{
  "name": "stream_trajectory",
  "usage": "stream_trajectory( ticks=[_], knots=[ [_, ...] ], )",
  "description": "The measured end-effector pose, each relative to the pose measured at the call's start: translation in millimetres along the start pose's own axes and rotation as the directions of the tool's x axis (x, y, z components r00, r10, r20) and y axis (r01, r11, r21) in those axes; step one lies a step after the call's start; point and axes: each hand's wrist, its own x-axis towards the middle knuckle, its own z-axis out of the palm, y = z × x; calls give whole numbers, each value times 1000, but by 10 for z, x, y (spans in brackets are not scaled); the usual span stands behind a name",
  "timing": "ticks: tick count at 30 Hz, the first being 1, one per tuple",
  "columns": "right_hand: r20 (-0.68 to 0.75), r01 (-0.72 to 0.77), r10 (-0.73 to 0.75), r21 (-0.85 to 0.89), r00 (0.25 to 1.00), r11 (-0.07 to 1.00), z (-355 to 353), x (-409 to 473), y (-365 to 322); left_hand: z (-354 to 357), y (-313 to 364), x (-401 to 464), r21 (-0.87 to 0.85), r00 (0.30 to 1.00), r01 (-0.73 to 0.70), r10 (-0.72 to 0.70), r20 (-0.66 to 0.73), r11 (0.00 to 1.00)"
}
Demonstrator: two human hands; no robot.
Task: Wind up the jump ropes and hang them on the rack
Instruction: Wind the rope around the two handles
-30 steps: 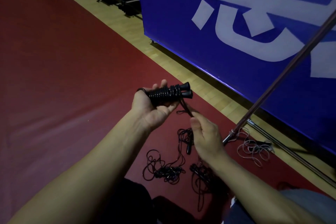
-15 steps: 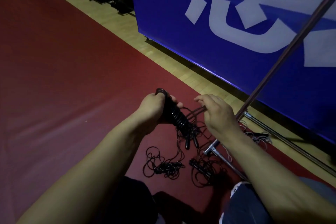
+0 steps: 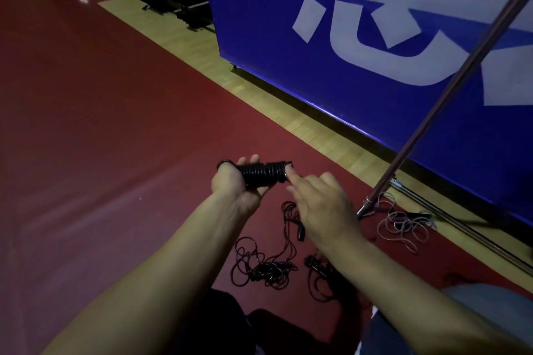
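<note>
Two hands on one wound rope [image 3: 264,174]: left hand [image 3: 235,184] grips its left end, long axis running rightward to the right hand [image 3: 315,204], whose fingertip touches the free end; right grip can't tell. Loose ropes [image 3: 268,264] lie below on the floor, rack pole [image 3: 450,89] farther right.

Loose ropes [image 3: 268,262] lie on the floor [image 3: 101,138] below both hands, rack pole [image 3: 450,95] to their right.

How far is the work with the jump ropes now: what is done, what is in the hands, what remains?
Done: nothing shows as hung on the rack pole. In hand: the left hand grips a wound black rope bundle; the right hand fingers its end. Left: loose black ropes and a pale rope lie on the floor.
</note>
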Motion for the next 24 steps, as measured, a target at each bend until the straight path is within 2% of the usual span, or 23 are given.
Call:
stream_trajectory(
  ticks=[1,2,3,5,7,9,10,12,13,14,17,19,20,21,22,24],
  knots=[
    [-12,-111,114,146,993,983,-16,21,-7,2,-18,-1,-8,1000,10,-10,9,1000],
    [13,-240,248,302,969,922,-41,35,-19,9,-35,-3,-17,1000,11,-11,17,1000],
    [80,-370,374,434,924,821,-58,42,-47,21,-52,-6,-30,1000,10,-9,23,999],
    [285,-581,517,540,807,609,-69,48,-135,49,-83,-25,-50,999,9,-8,32,999],
    [486,-722,542,550,685,420,-61,57,-182,67,-109,-48,-53,999,14,-12,36,999],
    [649,-814,505,531,570,236,-73,95,-176,72,-118,-52,-58,1000,9,-7,27,998],
    [701,-833,471,532,535,153,-93,111,-166,75,-115,-52,-61,1000,2,-1,22,998],
    [735,-824,426,565,527,45,-152,135,-142,85,-96,-63,-61,1000,-13,13,15,998],
    [727,-819,433,572,533,48,-203,159,-145,90,-84,-68,-60,1000,-21,22,16,998],
    [709,-823,455,559,538,101,-238,177,-143,93,-72,-74,-58,999,-32,33,20,998],
    [598,-767,482,456,640,452,-311,214,-113,110,-50,-100,-37,997,-73,74,29,997],
    [498,-626,436,318,750,712,-314,205,-47,125,-53,-110,-19,995,-92,93,28,996],
    [476,-588,421,284,772,757,-308,197,-41,127,-57,-115,-11,995,-97,97,36,995],
    [481,-605,427,314,766,732,-287,183,-40,127,-63,-118,-6,994,-97,97,47,995],
    [534,-691,459,403,710,600,-275,180,-51,117,-70,-115,-7,994,-90,90,57,996],
    [732,-838,433,534,526,117,-280,198,-76,86,-92,-106,-25,996,-50,52,74,998]
  ],
)
